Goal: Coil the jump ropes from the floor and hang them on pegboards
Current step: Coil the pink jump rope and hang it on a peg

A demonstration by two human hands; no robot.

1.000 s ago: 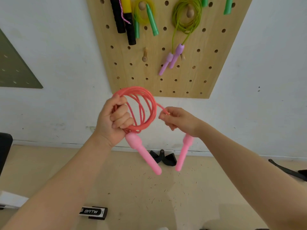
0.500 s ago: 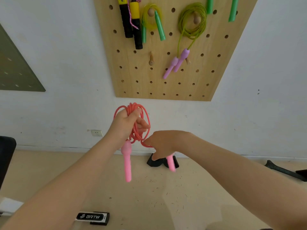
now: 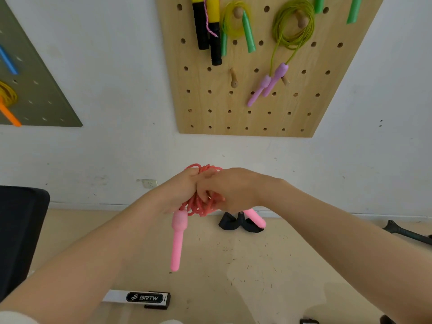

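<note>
Both hands meet at the pink rope [image 3: 203,202]: your left hand [image 3: 177,192] grips the coil, your right hand [image 3: 230,189] curls round the loose end. Wrap it snugly so the loops hold, then lift toward the free peg [image 3: 233,78] on the pegboard [image 3: 252,113].

Right hand [image 3: 230,190] hides most of pink coil [image 3: 201,204].

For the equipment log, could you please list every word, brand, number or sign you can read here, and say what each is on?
"BRTW", white letters beside a striped logo, on a black label on the white strap lying on the floor.
Yellow-and-black jump rope handles on the wooden pegboard: any print is too small to read.
Nothing else legible; the pink jump rope shows no text.
</note>
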